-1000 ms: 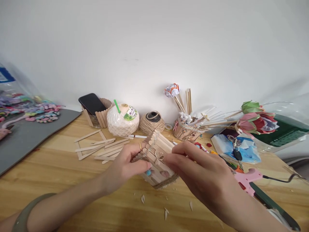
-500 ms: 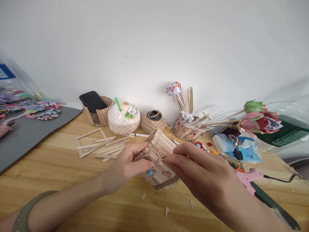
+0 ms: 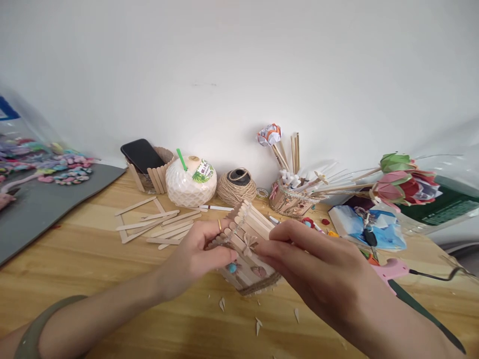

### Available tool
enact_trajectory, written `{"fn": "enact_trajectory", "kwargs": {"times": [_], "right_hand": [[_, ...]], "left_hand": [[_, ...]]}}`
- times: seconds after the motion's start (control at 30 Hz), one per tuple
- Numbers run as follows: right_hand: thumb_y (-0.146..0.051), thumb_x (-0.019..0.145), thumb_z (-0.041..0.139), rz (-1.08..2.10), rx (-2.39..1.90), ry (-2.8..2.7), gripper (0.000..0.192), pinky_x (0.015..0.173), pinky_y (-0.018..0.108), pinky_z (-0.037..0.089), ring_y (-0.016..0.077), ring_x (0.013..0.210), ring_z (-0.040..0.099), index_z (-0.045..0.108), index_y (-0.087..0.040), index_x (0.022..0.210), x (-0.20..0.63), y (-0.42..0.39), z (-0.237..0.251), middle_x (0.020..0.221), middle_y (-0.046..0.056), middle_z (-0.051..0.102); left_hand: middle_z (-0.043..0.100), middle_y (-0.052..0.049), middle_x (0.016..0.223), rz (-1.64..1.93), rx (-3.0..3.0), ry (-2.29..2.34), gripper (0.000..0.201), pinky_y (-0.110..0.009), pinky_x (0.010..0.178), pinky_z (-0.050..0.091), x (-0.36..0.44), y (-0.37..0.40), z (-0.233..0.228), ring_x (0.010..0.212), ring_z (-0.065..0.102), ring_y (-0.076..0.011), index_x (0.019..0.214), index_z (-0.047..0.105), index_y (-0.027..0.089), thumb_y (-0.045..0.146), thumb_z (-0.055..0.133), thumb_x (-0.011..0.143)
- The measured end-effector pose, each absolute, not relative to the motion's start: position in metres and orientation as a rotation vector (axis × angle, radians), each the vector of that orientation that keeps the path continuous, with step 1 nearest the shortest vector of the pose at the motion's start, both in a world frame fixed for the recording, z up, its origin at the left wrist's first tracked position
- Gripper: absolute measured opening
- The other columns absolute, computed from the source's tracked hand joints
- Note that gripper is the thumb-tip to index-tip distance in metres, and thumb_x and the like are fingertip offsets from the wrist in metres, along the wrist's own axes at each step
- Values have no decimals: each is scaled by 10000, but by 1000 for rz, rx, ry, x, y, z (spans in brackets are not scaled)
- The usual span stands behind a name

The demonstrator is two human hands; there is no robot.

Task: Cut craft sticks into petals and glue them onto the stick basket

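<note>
A craft-stick box (image 3: 243,286) is tilted above the table in front of me, with twine round its base and a blue bead and a pinkish piece on its side. My left hand (image 3: 202,252) is wrapped over its scalloped rim, thumb pressed on the decorated face. On that face sits a small flower of wood-slip petals (image 3: 248,244). My right hand (image 3: 310,259) is closed in a pinch at the flower's right edge; the fingertips touch there, and whatever lies between them is hidden. Several petal-shaped wood slips (image 3: 258,326) are scattered on the table below.
Loose craft sticks (image 3: 174,227) lie to the left. Behind stand a phone (image 3: 142,154) in a stick holder, a wrapped coconut (image 3: 190,184), a twine ball (image 3: 235,187) and a decorated pot (image 3: 292,199). At right are paper flowers (image 3: 406,187) and a pink glue gun (image 3: 392,269).
The view has shifted very slightly. Both hands keep their hold at the box, and the right fingertips stay by the flower with hardly any movement.
</note>
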State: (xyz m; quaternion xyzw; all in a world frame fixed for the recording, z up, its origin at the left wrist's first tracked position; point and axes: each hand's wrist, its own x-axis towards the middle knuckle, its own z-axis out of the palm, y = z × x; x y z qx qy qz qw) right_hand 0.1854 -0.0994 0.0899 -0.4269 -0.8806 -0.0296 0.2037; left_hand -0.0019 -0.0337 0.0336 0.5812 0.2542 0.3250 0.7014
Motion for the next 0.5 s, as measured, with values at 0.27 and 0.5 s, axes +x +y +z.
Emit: {"fn": "enact_trajectory", "kwargs": {"times": [0.27, 0.5], "right_hand": [[-81, 894, 456, 49, -1198, -2364, 186, 570, 222, 404, 111, 666, 539, 586, -177, 987, 191, -101, 85, 847, 32, 557], [-157, 915, 462, -16, -1172, -2387, 157, 538, 229, 394, 115, 624, 508, 613, -144, 877, 184, -98, 87, 780, 33, 540]], "left_hand": [[532, 22, 610, 722, 1298, 569, 17, -205, 520, 349, -3, -35, 34, 561, 427, -97, 672, 601, 159, 165, 586, 677], [550, 12, 647, 698, 1300, 559, 44, -216, 565, 373, -2, -35, 32, 611, 459, -112, 711, 600, 149, 183, 579, 691]]}}
